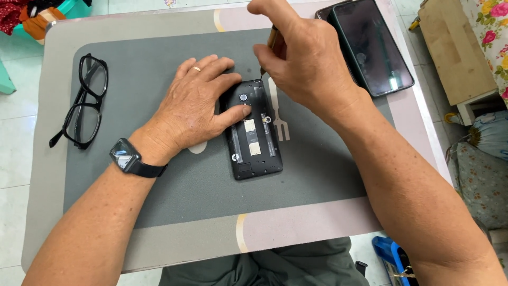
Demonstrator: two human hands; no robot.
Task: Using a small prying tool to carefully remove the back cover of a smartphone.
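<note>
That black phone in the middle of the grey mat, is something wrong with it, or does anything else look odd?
The black phone lies face down with its back cover off, so its inner parts show. The left hand presses on it while the right hand holds a thin screwdriver at its top corner. The black-framed glasses lie unfolded at the mat's left. Nothing is spilled.

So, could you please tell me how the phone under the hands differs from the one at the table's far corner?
The opened phone lies back up with its cover off and insides showing; the dark phone lies screen up, intact. The left hand steadies the opened phone while the right hand holds a screwdriver to it; the dark phone lies untouched. Both are black slabs.
</note>
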